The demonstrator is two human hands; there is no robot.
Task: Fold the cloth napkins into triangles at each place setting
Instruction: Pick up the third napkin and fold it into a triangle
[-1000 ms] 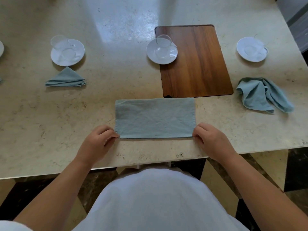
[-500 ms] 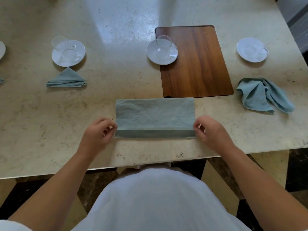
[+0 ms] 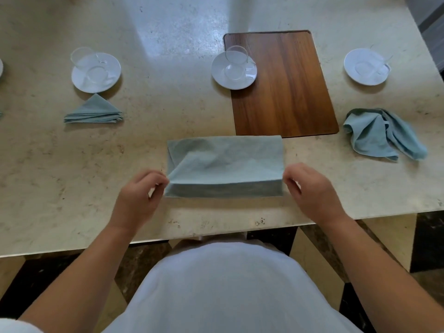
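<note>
A pale blue cloth napkin (image 3: pixel 224 162), folded into a rectangle, lies on the beige stone table near its front edge. My left hand (image 3: pixel 138 198) pinches its near left corner and my right hand (image 3: pixel 312 191) pinches its near right corner. Both hold the near edge lifted off the table, so the underside shows in shadow. Further left lies another napkin (image 3: pixel 95 111) folded into a triangle. A crumpled napkin (image 3: pixel 382 135) sits at the right.
A wooden placemat (image 3: pixel 288 92) lies just behind the held napkin. Three white saucers with glass cups stand in a row: left saucer (image 3: pixel 96 72), middle saucer (image 3: pixel 234 70) overlapping the placemat, right saucer (image 3: pixel 366 67). The table's front edge (image 3: pixel 216 233) runs close to my body.
Both hands have raised the napkin's near edge off the table and carried it a little away from me. The rest of the table is unchanged.
</note>
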